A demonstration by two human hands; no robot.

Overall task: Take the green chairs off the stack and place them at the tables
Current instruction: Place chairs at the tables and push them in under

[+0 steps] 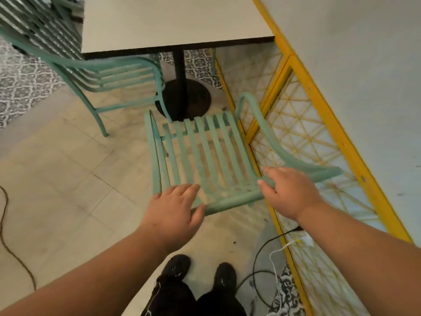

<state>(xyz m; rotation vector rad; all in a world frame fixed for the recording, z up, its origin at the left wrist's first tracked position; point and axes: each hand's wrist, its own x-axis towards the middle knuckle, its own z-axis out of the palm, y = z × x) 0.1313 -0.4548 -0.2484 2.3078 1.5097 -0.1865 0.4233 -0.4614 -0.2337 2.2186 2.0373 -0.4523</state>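
A green slatted chair [205, 156] stands on the tiled floor just in front of me, facing the white table [173, 21]. My left hand [173, 208] lies on the chair's near rail at its left end, fingers stretched flat over the slats and thumb under the rail, not clenched. My right hand [289, 190] is wrapped over the rail's right corner where the armrest begins. A second green chair [107, 74] sits at the table's left side. The stack of green chairs [34, 21] shows at the top left, blurred.
The table's black pedestal and round base [182, 96] stand just beyond the chair. A yellow lattice barrier [319, 124] runs along the right, close to the chair's armrest. Cables [262, 252] lie by my black shoes [200, 270]. A brown cord [4, 224] lies at the left.
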